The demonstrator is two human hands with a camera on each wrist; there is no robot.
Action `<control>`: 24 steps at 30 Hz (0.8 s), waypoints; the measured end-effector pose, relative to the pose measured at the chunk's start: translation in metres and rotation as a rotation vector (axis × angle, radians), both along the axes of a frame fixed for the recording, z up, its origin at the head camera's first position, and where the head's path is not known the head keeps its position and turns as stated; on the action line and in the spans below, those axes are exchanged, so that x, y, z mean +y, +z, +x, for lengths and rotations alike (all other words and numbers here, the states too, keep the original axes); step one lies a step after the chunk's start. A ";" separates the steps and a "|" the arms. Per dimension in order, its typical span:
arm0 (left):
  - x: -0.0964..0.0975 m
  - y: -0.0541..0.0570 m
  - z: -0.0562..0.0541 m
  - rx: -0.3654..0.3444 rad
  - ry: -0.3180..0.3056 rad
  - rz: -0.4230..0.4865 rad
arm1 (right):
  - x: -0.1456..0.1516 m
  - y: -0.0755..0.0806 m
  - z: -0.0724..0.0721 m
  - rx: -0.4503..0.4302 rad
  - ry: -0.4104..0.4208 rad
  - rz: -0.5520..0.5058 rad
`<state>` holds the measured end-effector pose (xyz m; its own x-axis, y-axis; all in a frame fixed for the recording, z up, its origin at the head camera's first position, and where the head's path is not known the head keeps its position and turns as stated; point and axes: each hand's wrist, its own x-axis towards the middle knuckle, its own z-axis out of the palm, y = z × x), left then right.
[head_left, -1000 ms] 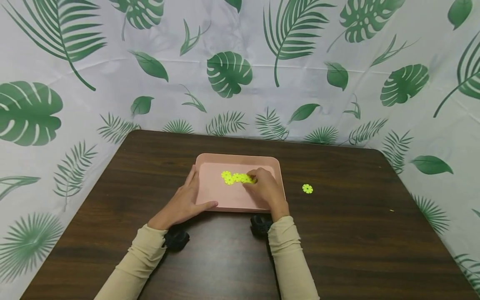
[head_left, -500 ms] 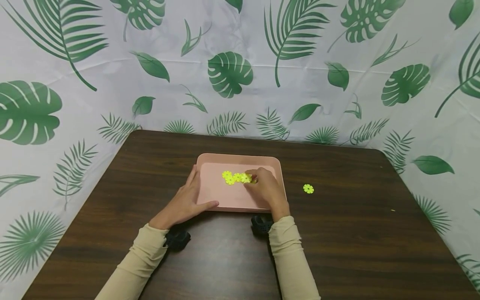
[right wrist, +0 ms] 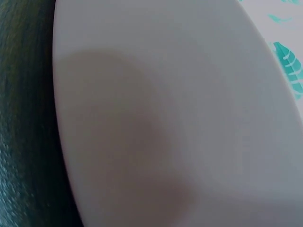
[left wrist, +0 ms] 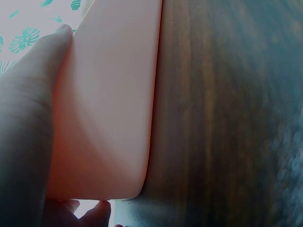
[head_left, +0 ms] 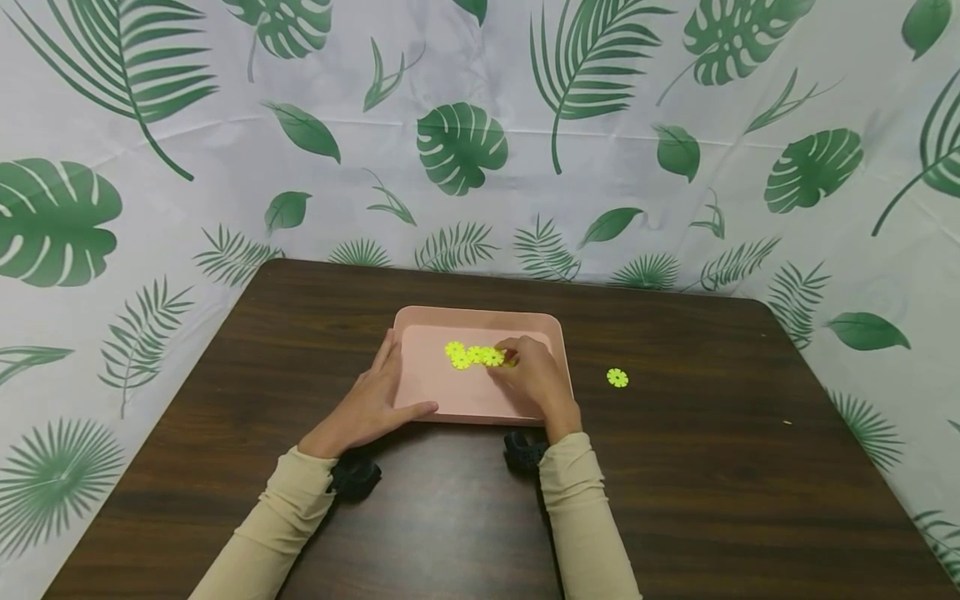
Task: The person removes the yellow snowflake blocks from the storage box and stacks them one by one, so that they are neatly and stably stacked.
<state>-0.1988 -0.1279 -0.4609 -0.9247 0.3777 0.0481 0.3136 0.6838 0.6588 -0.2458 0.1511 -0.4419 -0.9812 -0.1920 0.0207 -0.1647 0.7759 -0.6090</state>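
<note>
A shallow pink tray sits on the table, with several bright yellow flower-shaped notched discs inside, joined or overlapping in a bent row. My left hand holds the tray's near left corner, thumb along the front rim and fingers on the left side. In the left wrist view the thumb lies over the tray's wall. My right hand reaches inside and pinches a yellow disc at the row's right end, partly hidden by the fingers. The right wrist view has mostly blurred pale tray wall.
One loose yellow disc lies on the dark wooden table, right of the tray. A tiny pale speck is farther right. Behind the table hangs a white cloth with green leaf prints. Black wrist cameras sit under both wrists.
The right fingers have shifted very slightly right, and the disc at the row's right end has changed its tilt. The left hand and tray stay in place.
</note>
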 end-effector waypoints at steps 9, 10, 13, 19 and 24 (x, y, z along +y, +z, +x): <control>0.001 0.002 0.000 -0.012 0.006 -0.006 | 0.000 0.000 0.002 -0.017 -0.019 -0.016; 0.001 0.002 0.000 -0.012 0.006 -0.008 | 0.000 -0.001 0.002 -0.017 -0.021 -0.015; 0.001 0.002 0.000 -0.014 0.006 -0.010 | -0.001 -0.001 0.002 -0.010 -0.028 -0.011; 0.001 0.003 0.001 -0.017 0.004 -0.014 | -0.001 -0.001 0.001 0.008 -0.035 -0.032; 0.000 0.003 0.000 -0.005 0.002 -0.024 | 0.000 0.006 0.001 0.055 -0.023 -0.050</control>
